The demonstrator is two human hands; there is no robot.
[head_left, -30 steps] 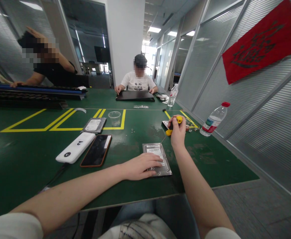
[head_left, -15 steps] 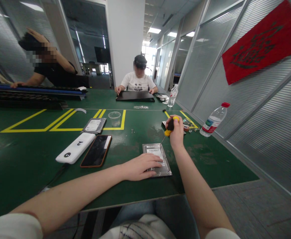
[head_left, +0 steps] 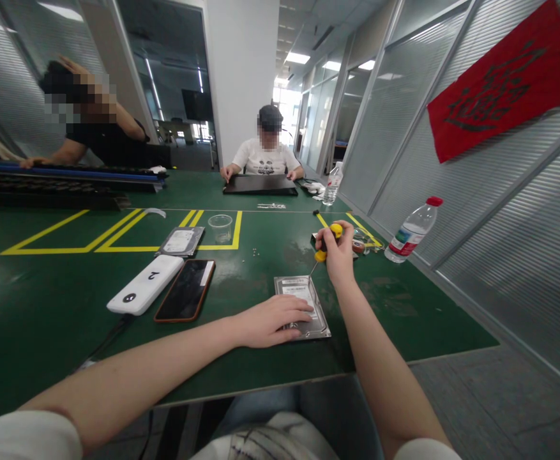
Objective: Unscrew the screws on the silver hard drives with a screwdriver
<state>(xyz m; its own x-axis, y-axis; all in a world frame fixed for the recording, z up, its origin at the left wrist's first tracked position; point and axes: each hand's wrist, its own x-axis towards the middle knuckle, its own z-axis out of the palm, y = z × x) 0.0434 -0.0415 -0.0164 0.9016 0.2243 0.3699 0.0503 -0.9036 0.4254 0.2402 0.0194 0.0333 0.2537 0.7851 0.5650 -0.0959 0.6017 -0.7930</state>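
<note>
Rectangular silver metal hard drive (head_left: 318, 328), lower centre: probably stiff, shock-shy (hold by edges). Left hand (head_left: 271, 321) spread atop; right hand (head_left: 341, 260) grips yellow-and-black screwdriver (head_left: 320, 256).

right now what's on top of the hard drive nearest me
Your left hand lies on the hard drive, with the screwdriver tip at the drive's far right corner. Whatever the hand covers is hidden.

Two bottles (head_left: 412, 231), two plainly visible hard drives (head_left: 318, 324), one phone (head_left: 184, 294), one power bank (head_left: 145, 285), one cup (head_left: 221, 230), one screwdriver (head_left: 320, 256) and one banner (head_left: 504, 83) are showing.
</note>
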